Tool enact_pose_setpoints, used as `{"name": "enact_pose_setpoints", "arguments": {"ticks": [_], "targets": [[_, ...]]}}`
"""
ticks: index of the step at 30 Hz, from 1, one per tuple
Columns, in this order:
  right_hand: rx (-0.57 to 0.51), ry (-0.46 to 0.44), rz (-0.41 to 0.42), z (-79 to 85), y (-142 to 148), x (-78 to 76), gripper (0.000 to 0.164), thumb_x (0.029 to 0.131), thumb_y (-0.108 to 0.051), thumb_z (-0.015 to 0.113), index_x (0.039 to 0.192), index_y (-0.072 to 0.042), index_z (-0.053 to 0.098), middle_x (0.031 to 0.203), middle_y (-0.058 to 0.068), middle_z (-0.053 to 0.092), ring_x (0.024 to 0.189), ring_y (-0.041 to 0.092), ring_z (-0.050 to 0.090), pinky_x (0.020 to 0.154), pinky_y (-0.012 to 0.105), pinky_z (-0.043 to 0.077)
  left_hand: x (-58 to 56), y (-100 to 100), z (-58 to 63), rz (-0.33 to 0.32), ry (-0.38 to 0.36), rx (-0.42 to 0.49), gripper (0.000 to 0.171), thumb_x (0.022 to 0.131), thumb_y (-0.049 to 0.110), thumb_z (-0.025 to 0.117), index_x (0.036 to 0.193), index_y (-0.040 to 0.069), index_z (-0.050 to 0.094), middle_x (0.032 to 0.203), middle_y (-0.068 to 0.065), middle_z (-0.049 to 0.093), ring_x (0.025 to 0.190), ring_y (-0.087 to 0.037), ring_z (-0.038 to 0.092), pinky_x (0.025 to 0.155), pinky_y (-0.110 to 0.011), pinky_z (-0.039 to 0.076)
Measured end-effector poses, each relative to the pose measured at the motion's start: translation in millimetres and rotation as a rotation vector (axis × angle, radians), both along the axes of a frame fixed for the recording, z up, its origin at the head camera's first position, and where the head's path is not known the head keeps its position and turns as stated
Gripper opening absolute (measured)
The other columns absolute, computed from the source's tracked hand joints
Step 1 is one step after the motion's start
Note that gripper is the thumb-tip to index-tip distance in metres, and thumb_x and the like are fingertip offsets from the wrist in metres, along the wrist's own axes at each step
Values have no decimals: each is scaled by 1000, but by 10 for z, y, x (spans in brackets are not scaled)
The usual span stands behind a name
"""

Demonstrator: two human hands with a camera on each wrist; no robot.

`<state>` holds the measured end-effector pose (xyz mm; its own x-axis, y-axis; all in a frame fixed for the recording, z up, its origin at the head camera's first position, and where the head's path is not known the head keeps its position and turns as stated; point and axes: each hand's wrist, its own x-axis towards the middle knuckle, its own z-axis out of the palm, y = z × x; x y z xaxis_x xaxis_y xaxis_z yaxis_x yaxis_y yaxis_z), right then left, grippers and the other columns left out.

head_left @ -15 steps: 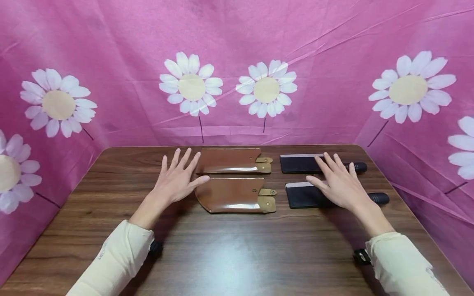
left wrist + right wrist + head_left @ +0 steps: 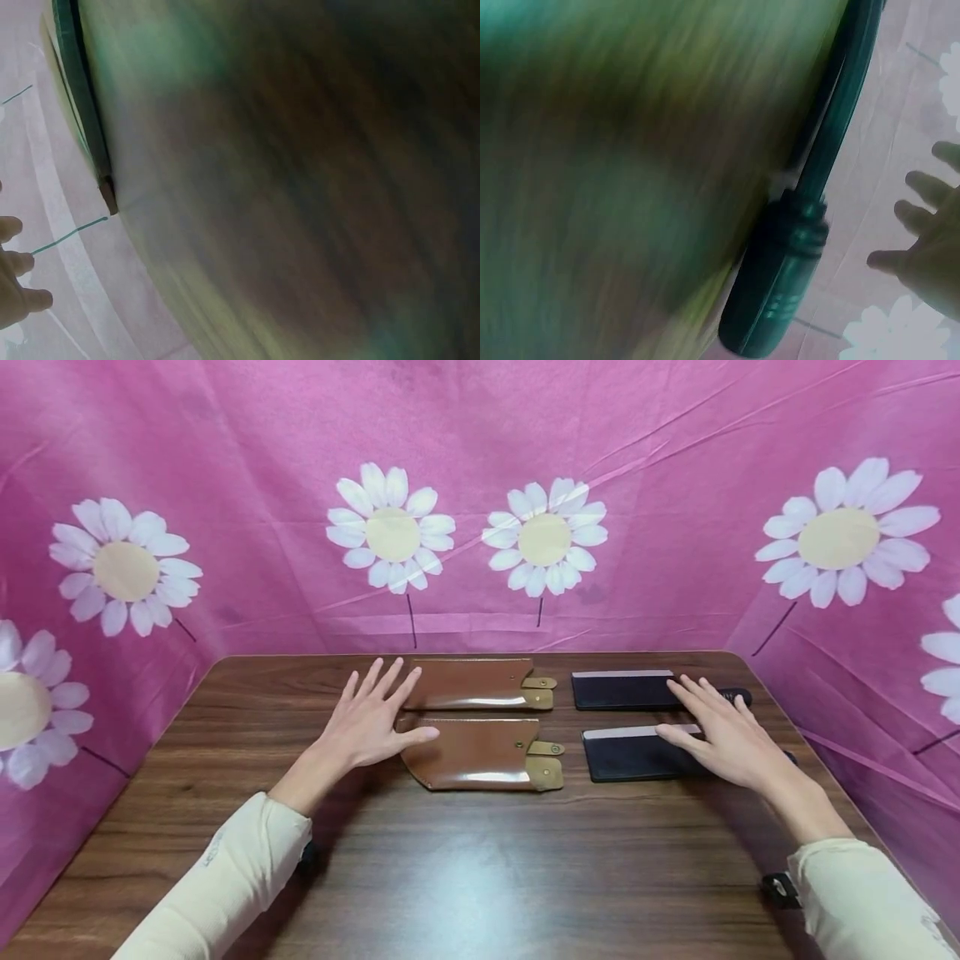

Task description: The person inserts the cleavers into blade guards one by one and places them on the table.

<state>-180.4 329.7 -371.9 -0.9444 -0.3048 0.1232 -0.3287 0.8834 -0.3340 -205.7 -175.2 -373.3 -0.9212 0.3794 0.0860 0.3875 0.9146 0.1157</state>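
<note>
Two brown leather knife sheaths lie one behind the other at mid-table, the back sheath straight-edged and the front sheath with a slanted left corner. Each has tan snap straps on its right end. My left hand spreads its fingers over their left ends, holding nothing. To the right lie two black cleavers, a back cleaver and a front cleaver, each with a silvery strip along its far edge. Fingers extended, my right hand hovers over their handle side and hides much of the front handle.
The wood-grain table ends at a pink cloth backdrop with large white daisies, which rises along the back and both sides. In the right wrist view a ridged dark handle stands out beside the blurred tabletop.
My right hand has shifted to the right, baring more of both blades and covering more of the front handle. My left hand has moved slightly right. Sheaths and cleavers lie as before.
</note>
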Motion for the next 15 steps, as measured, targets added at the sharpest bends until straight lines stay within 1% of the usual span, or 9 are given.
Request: {"name": "enact_pose_setpoints", "arguments": {"ticks": [3, 7, 10, 13, 15], "targets": [[-29, 19, 41, -18, 103, -2, 80, 95, -45, 69, 155, -3, 38, 159, 29, 30, 149, 46, 18, 113, 72, 5, -18, 18, -23, -35, 6, -9, 104, 84, 84, 49, 164, 24, 20, 169, -9, 15, 155, -34, 5, 120, -59, 5], [-65, 34, 80, -52, 240, 25, 76, 88, -39, 79, 147, 0, 49, 151, 31, 41, 138, 54, 34, 105, 72, 26, -35, 53, -51, -95, 9, -5, 105, 83, 82, 53, 163, 22, 24, 167, -11, 23, 153, -35, 14, 119, -59, 12], [-87, 22, 69, -74, 328, 61, 76, 84, -37, 83, 144, -2, 53, 144, 30, 48, 130, 55, 42, 96, 69, 35, -48, 88, -69, -148, 16, 4, 105, 83, 79, 57, 161, 15, 30, 163, -14, 31, 151, -36, 22, 119, -58, 17], [-110, -3, 39, -85, 400, 86, 75, 82, -36, 85, 143, -6, 55, 142, 26, 52, 127, 51, 47, 93, 64, 38, -53, 122, -82, -191, 6, 17, 105, 83, 77, 59, 159, 8, 33, 161, -16, 35, 149, -37, 27, 119, -55, 21], [-114, -24, 18, -85, 446, 93, 75, 81, -37, 86, 144, -8, 55, 142, 23, 54, 126, 48, 49, 92, 61, 39, -55, 147, -80, -212, -12, 30, 106, 84, 76, 60, 159, 6, 34, 160, -16, 35, 148, -37, 28, 119, -54, 22]]}}
